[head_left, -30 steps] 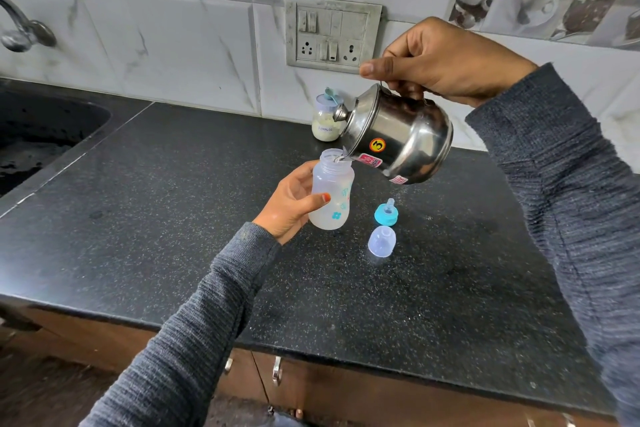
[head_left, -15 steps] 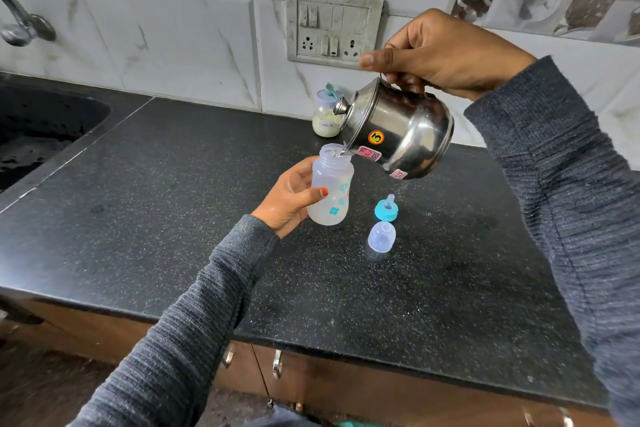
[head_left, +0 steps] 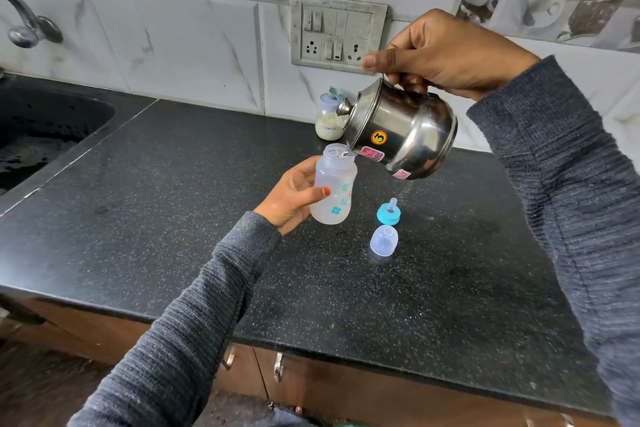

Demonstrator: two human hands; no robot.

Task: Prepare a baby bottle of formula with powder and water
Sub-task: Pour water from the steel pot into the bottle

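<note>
left hand (head_left: 289, 199): got my fingers curled round the baby bottle (head_left: 333, 186), thumb across the front, just left of frame centre. I'm holding it up off the counter (head_left: 173, 218), roughly upright with a slight tilt.

right hand (head_left: 446, 52): upper right of the frame, fingers wrapped on the handle at the top of the steel kettle (head_left: 401, 134), index finger stretched out along it toward the left.

kettle: tipped hard to the left, spout right at the bottle's open mouth, thin stream of water going in. Orange sticker with a 3 on its side, plus two pinkish labels.

bottle: translucent, teal flower prints, no cap on. Can't really tell how full it is.

teat ring (head_left: 389, 213): teal collar with the nipple in it, standing on the counter just right of the bottle, below the kettle.

dome cap (head_left: 383, 240): clear bluish, sitting just below the teat ring in frame, close beside it.

formula jar (head_left: 329, 123): small jar with pale powder, back by the wall, left of the kettle lid, a scoop poking out the top.

background: switchboard (head_left: 337, 32) on the tiles top centre, sink (head_left: 41, 135) and tap (head_left: 27, 28) at the far left.
</note>
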